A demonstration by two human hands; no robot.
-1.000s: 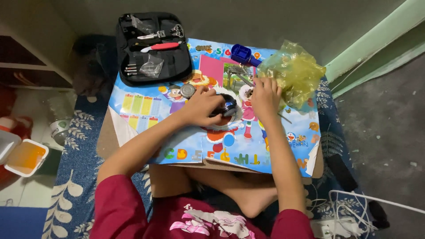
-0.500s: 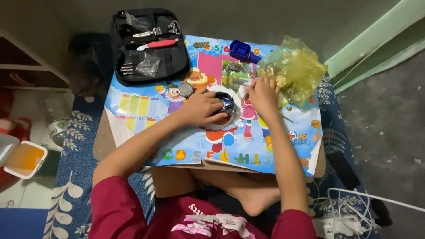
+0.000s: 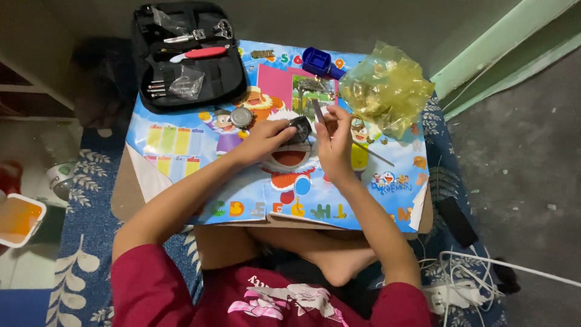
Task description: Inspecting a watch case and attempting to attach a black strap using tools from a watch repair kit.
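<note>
Left hand (image 3: 266, 138) clamps a small dark round watch body (image 3: 299, 128) against the low desk with its bright cartoon alphabet top (image 3: 181, 175), fingers curled tight around it; right hand (image 3: 334, 136) sits just beside it to the right, pinching a thin dark strap-like piece (image 3: 317, 110) that stands nearly upright, its long axis pointing away from the person; both hands are closed, almost touching. The black zip-open tool case (image 3: 187, 57) at the far left holds a red-handled tool, tweezers and small plastic bags; the crumpled yellow plastic bag (image 3: 387, 88) lies far right, contents unclear.
</note>
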